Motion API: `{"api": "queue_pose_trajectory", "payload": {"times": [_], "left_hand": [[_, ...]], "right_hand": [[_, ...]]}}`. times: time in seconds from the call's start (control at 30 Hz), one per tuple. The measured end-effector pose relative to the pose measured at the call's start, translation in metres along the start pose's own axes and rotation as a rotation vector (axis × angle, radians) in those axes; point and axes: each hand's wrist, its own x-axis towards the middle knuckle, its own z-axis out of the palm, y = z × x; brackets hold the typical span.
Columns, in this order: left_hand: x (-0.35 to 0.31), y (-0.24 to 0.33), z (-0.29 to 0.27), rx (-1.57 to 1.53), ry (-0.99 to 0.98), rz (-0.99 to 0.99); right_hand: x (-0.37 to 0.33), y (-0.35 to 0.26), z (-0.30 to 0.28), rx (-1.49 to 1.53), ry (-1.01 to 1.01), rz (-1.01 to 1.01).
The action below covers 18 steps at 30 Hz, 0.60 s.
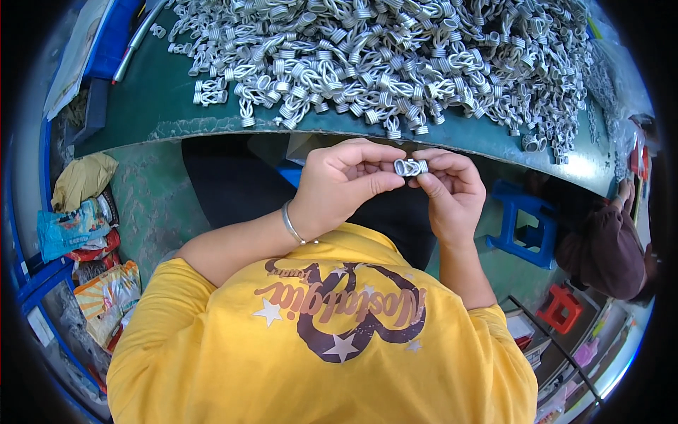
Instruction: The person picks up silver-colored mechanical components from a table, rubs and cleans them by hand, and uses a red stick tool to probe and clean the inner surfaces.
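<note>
Between my two hands, just off the table's near edge, is a small silver metal piece (411,167) with ribbed ring-like ends and a twisted middle. The thumb and fingers of my left hand (346,173) pinch its left end. At its other end the thumb and fingertips of my right hand (452,187) are closed on it. A large heap of similar silver pieces (367,56) covers much of the green table (152,106) in front of me. A few of them lie singly along the heap's near edge.
Blue stool (526,225) and red stool (561,309) stand on the floor at the right. Another person's dark sleeve (604,247) shows at the far right. Several bags, among them a blue one (74,230), are piled at the left. A chain (592,120) lies right of the heap.
</note>
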Motion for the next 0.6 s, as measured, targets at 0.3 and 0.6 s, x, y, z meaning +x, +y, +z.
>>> {"api": "queue_pose_trajectory", "payload": {"times": [0.3,0.6], "left_hand": [[-0.005,-0.002,-0.008,-0.127,-0.032,-0.098],[-0.011,-0.005,-0.009,-0.184,-0.057,-0.153]], "right_hand": [[-0.007,-0.01,0.017,-0.223,-0.004,-0.412],[-0.011,-0.007,0.016,-0.203,0.059,-0.316]]}}
